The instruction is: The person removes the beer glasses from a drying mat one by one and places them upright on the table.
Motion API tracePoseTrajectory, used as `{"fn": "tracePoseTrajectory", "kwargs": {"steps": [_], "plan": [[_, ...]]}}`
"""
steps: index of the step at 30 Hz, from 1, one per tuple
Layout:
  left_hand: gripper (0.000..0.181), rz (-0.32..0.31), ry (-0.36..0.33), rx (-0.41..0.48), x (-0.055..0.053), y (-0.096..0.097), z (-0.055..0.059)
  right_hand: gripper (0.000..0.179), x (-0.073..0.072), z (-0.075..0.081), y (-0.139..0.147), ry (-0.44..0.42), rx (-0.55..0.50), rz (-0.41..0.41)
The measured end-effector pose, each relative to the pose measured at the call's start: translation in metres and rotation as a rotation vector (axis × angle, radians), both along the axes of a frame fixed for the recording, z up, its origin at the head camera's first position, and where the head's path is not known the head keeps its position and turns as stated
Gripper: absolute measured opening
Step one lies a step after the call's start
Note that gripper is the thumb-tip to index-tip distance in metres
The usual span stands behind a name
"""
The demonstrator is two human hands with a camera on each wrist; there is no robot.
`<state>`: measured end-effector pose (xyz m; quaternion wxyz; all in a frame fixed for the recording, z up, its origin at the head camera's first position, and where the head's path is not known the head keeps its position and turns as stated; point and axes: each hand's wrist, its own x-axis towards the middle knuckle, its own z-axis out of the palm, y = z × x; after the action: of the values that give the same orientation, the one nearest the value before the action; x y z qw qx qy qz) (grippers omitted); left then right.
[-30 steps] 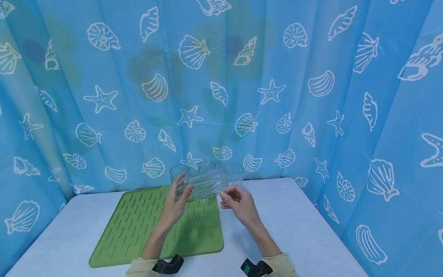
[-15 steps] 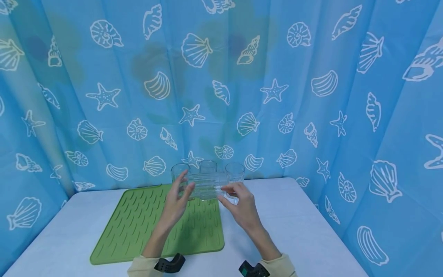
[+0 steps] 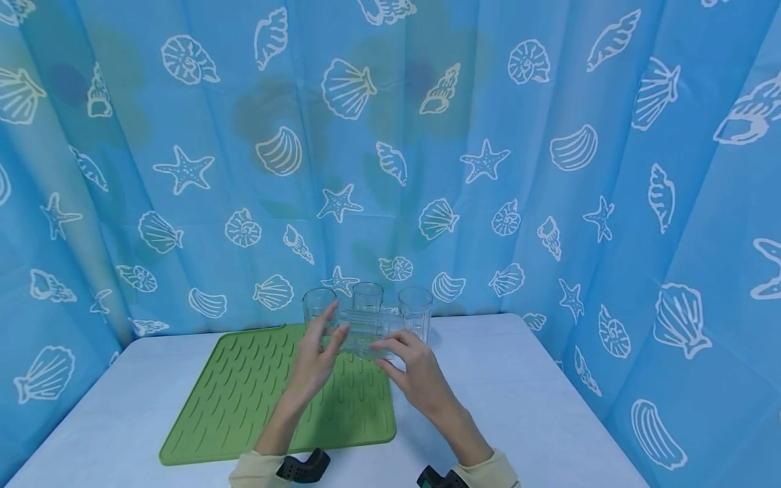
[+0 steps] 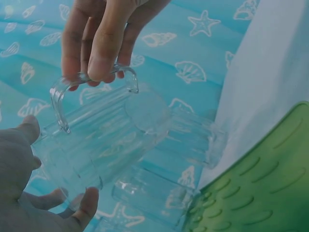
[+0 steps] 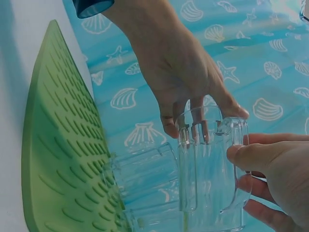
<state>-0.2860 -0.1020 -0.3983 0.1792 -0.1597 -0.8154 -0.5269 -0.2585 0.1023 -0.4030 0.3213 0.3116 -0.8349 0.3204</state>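
I see both forearms slant toward the mug: left hand cupped round its mouth, right hand gripping its handle.

A blue curtain printed with white seashells and starfish hangs in soft vertical folds around 3 sides of a white table. Faint brown, green and purple blotches tint the curtain's left and middle stretches. Soft, even light covers the table.

Mat on table, glasses behind mug, curtain behind glasses
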Motion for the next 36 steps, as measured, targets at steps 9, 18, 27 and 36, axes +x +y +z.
{"fn": "tracePoseTrajectory", "kwargs": {"steps": [9,18,27,36], "plan": [[0.058,0.013,0.008,-0.038,0.0006,0.0039,-0.0025,0.027,0.0043,0.0002,-0.0018,0.029,0.096,0.011],[0.056,0.024,0.007,-0.058,-0.0021,0.0045,-0.0053,0.021,0.0051,0.0004,-0.0023,0.043,0.142,0.020],[0.056,0.018,-0.022,-0.072,-0.0037,0.0020,-0.0049,0.018,0.0053,0.0004,-0.0025,0.034,0.180,0.013],[0.060,0.001,-0.043,-0.087,-0.0019,-0.0010,-0.0039,0.015,0.0064,-0.0004,-0.0025,0.015,0.175,0.026]]}}
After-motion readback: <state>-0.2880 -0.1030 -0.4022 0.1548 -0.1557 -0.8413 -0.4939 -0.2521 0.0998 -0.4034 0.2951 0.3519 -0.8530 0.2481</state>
